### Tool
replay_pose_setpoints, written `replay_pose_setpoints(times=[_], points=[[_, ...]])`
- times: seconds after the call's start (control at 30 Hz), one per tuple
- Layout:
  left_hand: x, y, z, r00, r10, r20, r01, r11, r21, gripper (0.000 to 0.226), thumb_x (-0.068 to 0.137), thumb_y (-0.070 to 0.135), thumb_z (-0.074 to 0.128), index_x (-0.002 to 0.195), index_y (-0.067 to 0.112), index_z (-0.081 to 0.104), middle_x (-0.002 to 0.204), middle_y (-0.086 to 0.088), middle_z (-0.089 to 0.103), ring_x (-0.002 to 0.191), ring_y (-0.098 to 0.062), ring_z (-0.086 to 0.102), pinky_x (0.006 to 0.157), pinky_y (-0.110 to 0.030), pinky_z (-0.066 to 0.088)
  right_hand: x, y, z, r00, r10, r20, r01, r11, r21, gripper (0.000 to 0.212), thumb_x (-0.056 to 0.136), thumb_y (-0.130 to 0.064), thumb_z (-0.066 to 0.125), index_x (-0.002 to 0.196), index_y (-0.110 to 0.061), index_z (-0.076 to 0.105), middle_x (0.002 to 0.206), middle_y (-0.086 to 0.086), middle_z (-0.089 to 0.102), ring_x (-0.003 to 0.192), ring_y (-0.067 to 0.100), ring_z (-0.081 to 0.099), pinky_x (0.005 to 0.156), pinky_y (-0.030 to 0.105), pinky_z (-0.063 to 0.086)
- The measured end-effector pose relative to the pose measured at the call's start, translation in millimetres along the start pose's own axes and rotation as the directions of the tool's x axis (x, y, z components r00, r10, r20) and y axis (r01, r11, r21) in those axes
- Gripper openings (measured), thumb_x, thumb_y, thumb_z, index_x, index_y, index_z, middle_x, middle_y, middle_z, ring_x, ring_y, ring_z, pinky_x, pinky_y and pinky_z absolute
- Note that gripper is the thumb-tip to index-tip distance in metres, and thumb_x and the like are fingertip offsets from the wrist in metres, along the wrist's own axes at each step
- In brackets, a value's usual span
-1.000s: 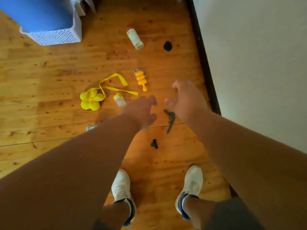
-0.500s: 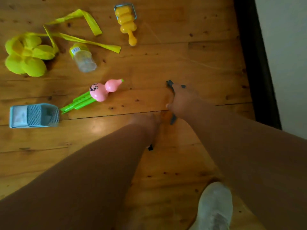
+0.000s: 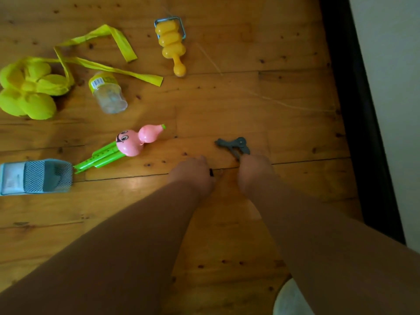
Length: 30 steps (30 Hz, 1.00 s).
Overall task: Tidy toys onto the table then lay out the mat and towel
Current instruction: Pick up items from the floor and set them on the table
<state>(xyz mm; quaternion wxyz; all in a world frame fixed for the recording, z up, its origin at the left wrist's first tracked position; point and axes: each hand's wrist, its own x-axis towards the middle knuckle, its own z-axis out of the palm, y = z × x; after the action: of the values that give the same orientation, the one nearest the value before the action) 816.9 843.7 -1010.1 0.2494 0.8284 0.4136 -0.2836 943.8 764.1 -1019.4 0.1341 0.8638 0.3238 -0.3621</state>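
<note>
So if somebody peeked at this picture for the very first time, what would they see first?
Probably the two bare arms reaching down the middle to the wooden floor, the right hand gripping a dark grey toy and the left hand on a tiny black piece. Next, the bright toys to the left: a pink-headed toy with a green handle, a puffy yellow flower with ribbons, and a yellow rattle near the top.

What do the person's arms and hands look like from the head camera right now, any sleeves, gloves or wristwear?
Both forearms are bare, with no sleeves in view. The left hand and right hand wear no gloves, and no watch, band or ring shows. The fingers are mostly hidden behind the backs of the hands.
</note>
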Motion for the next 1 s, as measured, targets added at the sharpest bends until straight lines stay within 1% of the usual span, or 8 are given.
replay_pose_setpoints(times=[0.17, 0.27, 0.37, 0.5, 0.63, 0.83, 0.93, 1.0], points=[[-3.9, 6.0, -25.6, 0.993, -0.101, -0.054, 0.084, 0.965, -0.247, 0.027, 0.096, 0.042, 0.038, 0.103, 0.016, 0.044, 0.110, -0.016, 0.064, 0.103, -0.037, 0.059, 0.072, -0.038, 0.038, -5.7, 11.6, 4.4, 0.998, 0.053, -0.023, -0.049, 0.985, 0.167, 0.026, 0.087, -0.001, 0.054, 0.107, -0.015, 0.046, 0.082, 0.003, 0.047, 0.077, 0.023, 0.053, 0.062, 0.035, 0.045], [-5.1, 10.5, -57.2, 0.992, -0.065, -0.107, 0.026, 0.944, -0.329, 0.022, 0.099, 0.036, 0.035, 0.094, 0.016, 0.044, 0.105, -0.018, 0.064, 0.096, -0.038, 0.059, 0.069, -0.037, 0.037, -9.1, 7.2, -11.0, 0.994, 0.091, -0.054, -0.063, 0.919, 0.390, 0.034, 0.088, -0.001, 0.055, 0.118, -0.012, 0.043, 0.093, 0.008, 0.052, 0.087, 0.029, 0.060, 0.068, 0.038, 0.051], [-13.5, 20.5, -104.0, 0.970, -0.117, -0.214, 0.008, 0.893, -0.449, 0.021, 0.096, 0.037, 0.039, 0.092, 0.019, 0.047, 0.099, -0.013, 0.064, 0.090, -0.035, 0.057, 0.070, -0.035, 0.038, -21.3, -2.2, -55.4, 0.991, 0.125, -0.044, -0.092, 0.887, 0.453, 0.033, 0.092, -0.015, 0.056, 0.120, -0.011, 0.039, 0.095, 0.010, 0.057, 0.085, 0.029, 0.061, 0.067, 0.042, 0.053], [-69.3, 39.7, -181.3, 0.932, -0.200, -0.304, 0.017, 0.858, -0.514, 0.029, 0.090, 0.048, 0.043, 0.091, 0.021, 0.052, 0.087, -0.003, 0.060, 0.079, -0.028, 0.058, 0.063, -0.033, 0.041, -81.2, -12.3, -141.1, 0.996, 0.080, -0.047, -0.046, 0.863, 0.502, 0.017, 0.092, -0.028, 0.051, 0.104, -0.018, 0.045, 0.083, 0.004, 0.054, 0.069, 0.022, 0.057, 0.055, 0.035, 0.046], [-152.8, 68.0, -269.6, 0.905, -0.222, -0.362, -0.005, 0.847, -0.531, 0.027, 0.085, 0.042, 0.043, 0.069, 0.021, 0.046, 0.068, 0.001, 0.054, 0.060, -0.019, 0.050, 0.049, -0.029, 0.030, -171.4, -18.6, -230.7, 0.997, -0.016, -0.075, 0.059, 0.781, 0.622, 0.008, 0.094, -0.027, 0.049, 0.100, -0.023, 0.048, 0.080, 0.003, 0.057, 0.062, 0.021, 0.055, 0.048, 0.030, 0.038], [-301.2, 131.9, -461.4, 0.879, -0.170, -0.445, -0.116, 0.830, -0.546, 0.026, 0.071, 0.042, 0.041, 0.067, 0.019, 0.053, 0.060, -0.003, 0.057, 0.057, -0.025, 0.054, 0.047, -0.030, 0.035, -326.9, -7.1, -431.3, 0.977, -0.061, -0.205, 0.190, 0.688, 0.701, 0.009, 0.092, -0.028, 0.050, 0.094, -0.021, 0.055, 0.078, 0.001, 0.058, 0.063, 0.020, 0.057, 0.048, 0.030, 0.040], [-367.5, 158.2, -549.4, 0.845, -0.172, -0.507, -0.200, 0.777, -0.597, 0.025, 0.074, 0.038, 0.045, 0.071, 0.017, 0.058, 0.061, -0.006, 0.060, 0.060, -0.029, 0.058, 0.053, -0.038, 0.046, -386.9, -1.4, -528.5, 0.959, -0.073, -0.275, 0.255, 0.647, 0.718, 0.008, 0.091, -0.028, 0.050, 0.086, -0.023, 0.052, 0.074, -0.001, 0.054, 0.059, 0.016, 0.051, 0.045, 0.027, 0.034], [-400.0, 167.6, -590.6, 0.819, -0.166, -0.549, -0.253, 0.755, -0.606, 0.022, 0.076, 0.037, 0.048, 0.068, 0.018, 0.057, 0.055, 0.000, 0.057, 0.053, -0.024, 0.054, 0.050, -0.035, 0.043, -415.7, -3.4, -577.1, 0.945, -0.061, -0.322, 0.286, 0.633, 0.720, 0.007, 0.091, -0.029, 0.049, 0.086, -0.025, 0.052, 0.078, -0.001, 0.058, 0.063, 0.015, 0.056, 0.046, 0.027, 0.038]])
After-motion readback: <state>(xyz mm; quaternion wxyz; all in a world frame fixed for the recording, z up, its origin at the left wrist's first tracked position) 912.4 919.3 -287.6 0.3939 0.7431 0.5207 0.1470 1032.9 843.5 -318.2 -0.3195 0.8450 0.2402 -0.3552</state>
